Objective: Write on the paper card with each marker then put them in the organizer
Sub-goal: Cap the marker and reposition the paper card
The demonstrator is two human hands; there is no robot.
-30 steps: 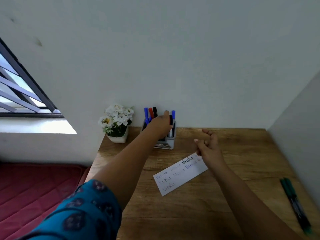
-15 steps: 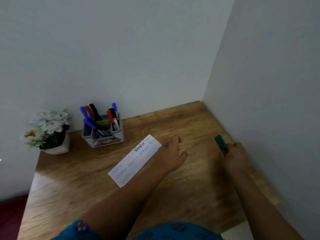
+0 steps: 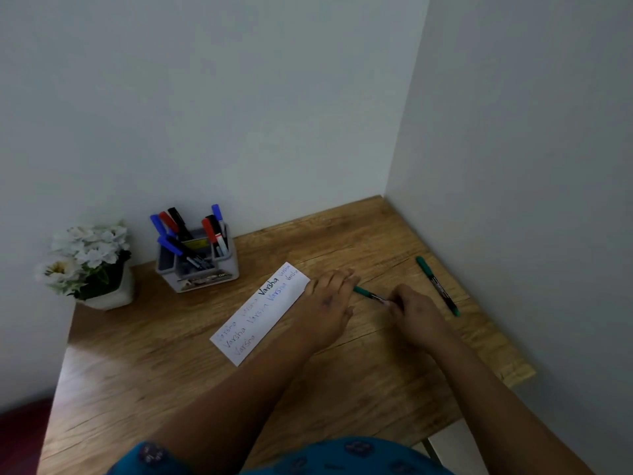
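A white paper card (image 3: 260,311) with several written words lies diagonally on the wooden table (image 3: 171,378). My left hand (image 3: 329,303) rests flat by the card's right end, fingers touching the cap end of a green marker (image 3: 368,295). My right hand (image 3: 412,311) grips that marker's other end, holding it low over the table. A second green marker (image 3: 437,286) lies loose near the right wall. The grey organizer (image 3: 198,265) stands at the back with several blue, red and black markers upright in it.
A white pot of white flowers (image 3: 90,265) sits at the table's back left corner. Walls close the table at the back and the right. The table's right edge (image 3: 513,375) ends near my right forearm.
My right hand has carried one green marker from the right wall toward the card. My left hand has reached over to its cap end. The view has shifted slightly.
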